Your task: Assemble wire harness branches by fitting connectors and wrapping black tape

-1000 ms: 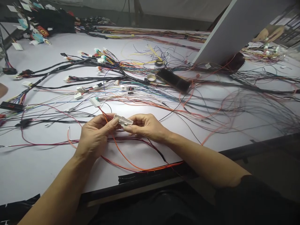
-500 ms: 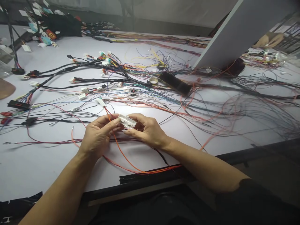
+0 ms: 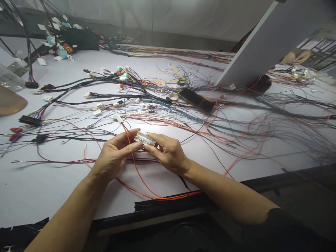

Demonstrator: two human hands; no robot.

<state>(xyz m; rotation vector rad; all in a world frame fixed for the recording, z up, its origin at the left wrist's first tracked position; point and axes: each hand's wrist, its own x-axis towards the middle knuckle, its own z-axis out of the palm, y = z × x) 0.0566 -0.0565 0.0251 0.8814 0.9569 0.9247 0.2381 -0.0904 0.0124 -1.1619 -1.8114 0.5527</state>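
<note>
A white plastic wire connector point(image 3: 145, 138) is held between my two hands, above the table's near side. My left hand point(image 3: 112, 152) pinches its left end between thumb and fingers. On its right end, my right hand point(image 3: 169, 150) is closed with thumb and fingertips. Orange wires point(image 3: 136, 171) pass by my left fingers and curve down to the table's front edge. Just beyond my left hand lies a smaller white connector point(image 3: 118, 118) with red and orange wires leaving it. The undersides of both grips are hidden.
A black-taped wire harness point(image 3: 86, 82) with several connectors spreads across the table. A dark phone-like slab point(image 3: 196, 100) and a tape roll point(image 3: 173, 97) lie behind my hands. A grey upright panel point(image 3: 249, 45) stands at right; another person's hand point(image 3: 296, 56) shows beyond it.
The white connector has turned in my fingers and shows a different face. My hands stay closed on it. The whole view has shifted slightly.
</note>
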